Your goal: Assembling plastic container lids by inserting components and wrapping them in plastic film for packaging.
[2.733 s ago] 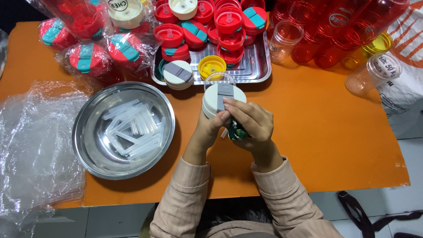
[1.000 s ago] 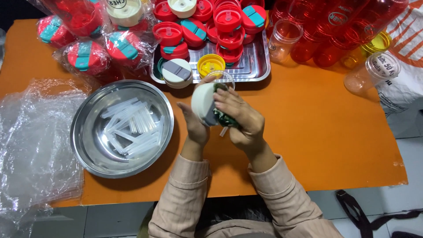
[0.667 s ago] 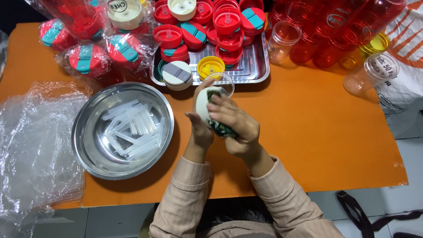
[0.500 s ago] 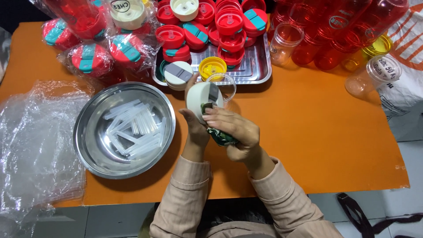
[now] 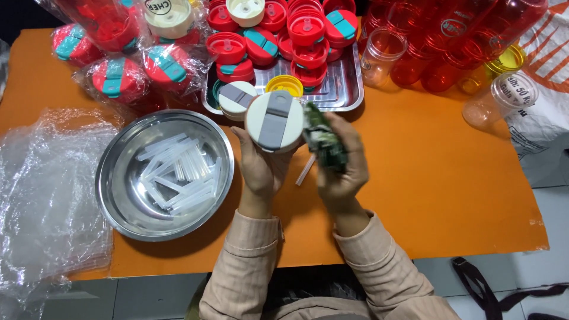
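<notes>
My left hand (image 5: 259, 169) holds up a clear bottle capped by a white lid with a grey flip strap (image 5: 274, 121), the lid facing the camera. Just to its right, my right hand (image 5: 342, 169) grips a green printed paper label (image 5: 325, 144). A clear straw (image 5: 304, 170) pokes down between the two hands. Both hands hover over the orange table (image 5: 427, 184), in front of a steel tray.
A round steel bowl (image 5: 112, 178) of several clear straws lies at the left. The steel tray (image 5: 345, 98) at the back holds red, white and yellow lids. Wrapped red-lidded bottles (image 5: 112, 80), red and clear bottles (image 5: 450, 35) and clear plastic bags (image 5: 41, 195) surround them.
The bottle has been turned from lying in both hands to lid-up in the left hand. The right hand has come off it to the right with the green label.
</notes>
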